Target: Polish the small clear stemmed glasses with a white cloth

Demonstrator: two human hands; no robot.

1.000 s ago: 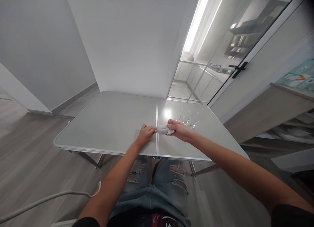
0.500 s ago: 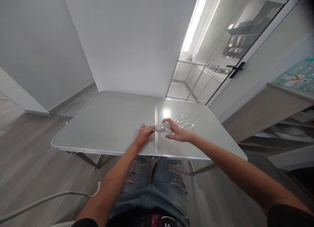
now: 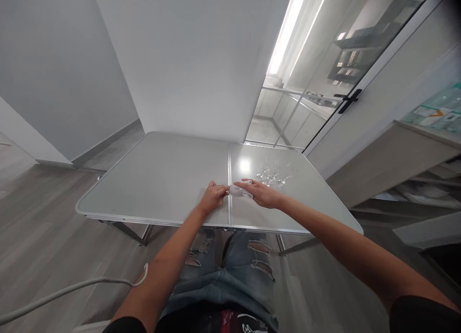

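Observation:
A small white rounded object [image 3: 237, 190] lies on the grey folding table [image 3: 162, 174], right at its centre seam. My left hand [image 3: 213, 197] pinches the object's left end with closed fingers. My right hand [image 3: 260, 194] lies over its right part with the fingers stretched out flat, so most of the object is hidden. I cannot tell what the object is made of.
A cluster of clear, glinting pieces [image 3: 273, 175] sits on the table just beyond my right hand. A glass door with a black handle [image 3: 347, 101] stands at the right, with shelving [image 3: 425, 145] further right. A white cable [image 3: 72, 290] hangs at lower left.
My right hand went from gripping the white object to cupping it, and now lies flat on it with the fingers extended. My left hand stayed pinched on the left end.

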